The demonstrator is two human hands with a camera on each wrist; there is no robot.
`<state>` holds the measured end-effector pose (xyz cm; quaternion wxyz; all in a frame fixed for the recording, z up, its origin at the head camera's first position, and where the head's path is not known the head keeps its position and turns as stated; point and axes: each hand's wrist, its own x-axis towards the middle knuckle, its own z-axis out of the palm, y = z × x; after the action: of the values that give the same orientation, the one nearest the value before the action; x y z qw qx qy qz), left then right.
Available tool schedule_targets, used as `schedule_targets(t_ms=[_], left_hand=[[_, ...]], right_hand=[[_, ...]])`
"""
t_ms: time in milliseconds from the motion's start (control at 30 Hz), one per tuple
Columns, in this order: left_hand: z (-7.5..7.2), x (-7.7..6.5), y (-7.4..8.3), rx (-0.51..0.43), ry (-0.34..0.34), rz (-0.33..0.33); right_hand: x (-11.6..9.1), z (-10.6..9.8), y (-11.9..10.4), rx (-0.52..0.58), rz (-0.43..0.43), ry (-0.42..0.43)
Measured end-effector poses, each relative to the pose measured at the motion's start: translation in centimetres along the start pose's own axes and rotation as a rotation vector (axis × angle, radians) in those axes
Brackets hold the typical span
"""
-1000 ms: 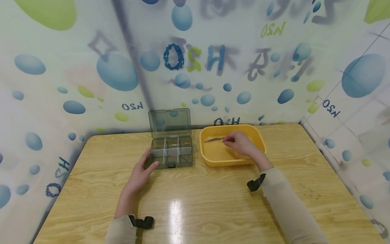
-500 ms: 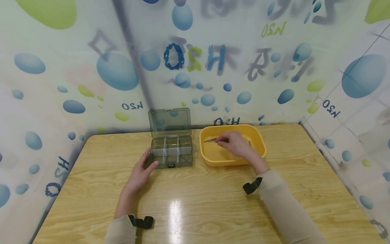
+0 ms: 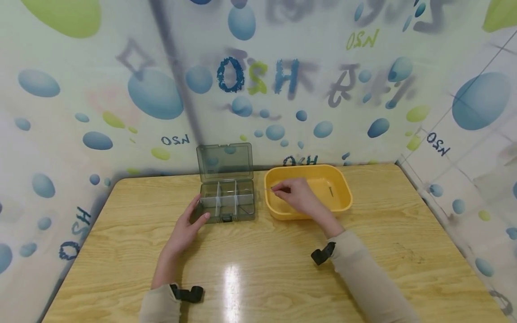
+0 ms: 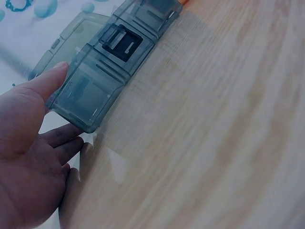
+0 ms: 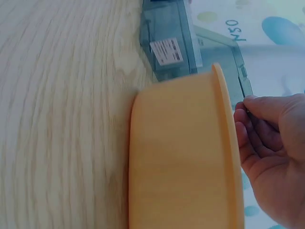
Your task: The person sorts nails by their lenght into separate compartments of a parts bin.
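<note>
Your right hand [image 3: 298,197] pinched a slim piece [image 5: 247,110], too small to identify, between thumb and fingers above the left end of the orange-yellow tub [image 3: 343,199]. A screw [image 3: 330,191] lay toward the tub's right side. Your left hand [image 3: 183,231], fingers extended and thumb spread, rested against the left end of the divided organizer box [image 3: 244,218], lid [image 3: 225,162] raised, on the wood-grain table [image 3: 258,264]. The pinched piece was probably metal: light, stiff, hard to break, and smooth enough to roll between your fingertips, so a hold near its middle looked surer than one at its tip. The box appeared to be rigid, translucent plastic, likely light enough to skid if bumped; its left end wall seemed a sound place to steady it.
</note>
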<state>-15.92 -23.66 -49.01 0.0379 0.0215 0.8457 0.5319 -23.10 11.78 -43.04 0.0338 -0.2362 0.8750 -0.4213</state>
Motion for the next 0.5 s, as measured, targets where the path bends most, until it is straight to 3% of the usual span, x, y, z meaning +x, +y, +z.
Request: schedule_targets(t_ms=[500], left_hand=[[0.0,0.0,-0.1,-0.005,0.008,0.030]], right_hand=[[0.9,2.5,-1.6,-0.069,-0.052,-0.020]])
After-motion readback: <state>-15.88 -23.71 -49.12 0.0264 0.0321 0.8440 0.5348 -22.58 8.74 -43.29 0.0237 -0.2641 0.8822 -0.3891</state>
